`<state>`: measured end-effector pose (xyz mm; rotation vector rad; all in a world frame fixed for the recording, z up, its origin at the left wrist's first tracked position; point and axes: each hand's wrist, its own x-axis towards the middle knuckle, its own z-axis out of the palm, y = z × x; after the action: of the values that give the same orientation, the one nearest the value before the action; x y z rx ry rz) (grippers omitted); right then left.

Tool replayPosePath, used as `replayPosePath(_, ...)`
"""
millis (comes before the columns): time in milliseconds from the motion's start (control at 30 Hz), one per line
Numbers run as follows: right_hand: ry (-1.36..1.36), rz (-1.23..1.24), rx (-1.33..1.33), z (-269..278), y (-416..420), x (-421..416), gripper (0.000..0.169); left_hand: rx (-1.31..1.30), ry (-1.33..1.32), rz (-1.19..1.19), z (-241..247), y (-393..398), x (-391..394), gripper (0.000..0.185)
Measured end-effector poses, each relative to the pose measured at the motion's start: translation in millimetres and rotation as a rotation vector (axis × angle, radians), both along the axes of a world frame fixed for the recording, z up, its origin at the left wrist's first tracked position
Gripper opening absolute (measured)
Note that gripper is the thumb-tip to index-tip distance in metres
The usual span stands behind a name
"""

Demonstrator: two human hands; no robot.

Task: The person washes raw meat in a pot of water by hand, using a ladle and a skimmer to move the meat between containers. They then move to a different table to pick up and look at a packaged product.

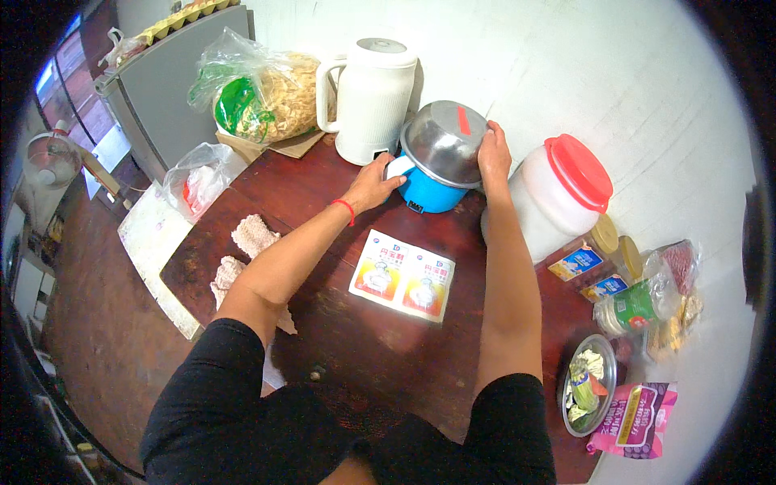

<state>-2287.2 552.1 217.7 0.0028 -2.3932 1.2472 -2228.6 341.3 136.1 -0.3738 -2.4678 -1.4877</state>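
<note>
An upturned stainless steel bowl (445, 136) covers the top of a blue electric cooking pot (433, 193) near the wall. My left hand (376, 182) grips the pot's pale side handle (400, 167). On the far right side of the bowl, my right hand (494, 151) rests with its fingers against the metal; whether it also touches the pot is hidden. Two joined printed sachets (401, 276) lie flat on the dark red wooden table (339, 339) between my forearms.
A white electric kettle (376, 100) and a bagged dry food (285, 97) stand back left. At right are a red-lidded plastic jar (539, 206), smaller jars (576, 257), a metal bowl of vegetables (585, 385) and a pink packet (636, 421). A crumpled cloth (254, 235) lies beside my left forearm.
</note>
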Motion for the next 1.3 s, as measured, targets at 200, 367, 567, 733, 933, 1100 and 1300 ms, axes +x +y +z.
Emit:
replayPosePath(200,0.2,0.059,0.149,-4,-5,1,0.044,-0.007,-0.067,-0.034,4,-3,7,0.042)
replayPosePath(367,0.179,-0.002,0.186,0,-3,-3,0.043,-0.112,-0.016,0.018,10,-8,17,0.052)
replayPosePath(567,0.15,-0.001,0.34,11,-8,5,0.044,-0.14,-0.039,0.043,13,-22,29,0.047)
replayPosePath(733,0.378,-0.058,0.354,5,1,16,0.043,-0.188,0.051,0.047,13,-37,45,0.028)
replayPosePath(933,0.397,0.368,0.375,-22,20,157,0.032,-0.499,-0.083,-0.071,37,-52,117,0.027)
replayPosePath(1100,-0.397,0.125,0.621,-102,36,183,0.044,-0.489,-0.113,-0.021,-32,-50,148,0.045)
replayPosePath(1300,-0.428,-0.012,0.131,-140,38,186,0.04,-0.092,-0.561,-0.091,-29,-24,144,0.052)
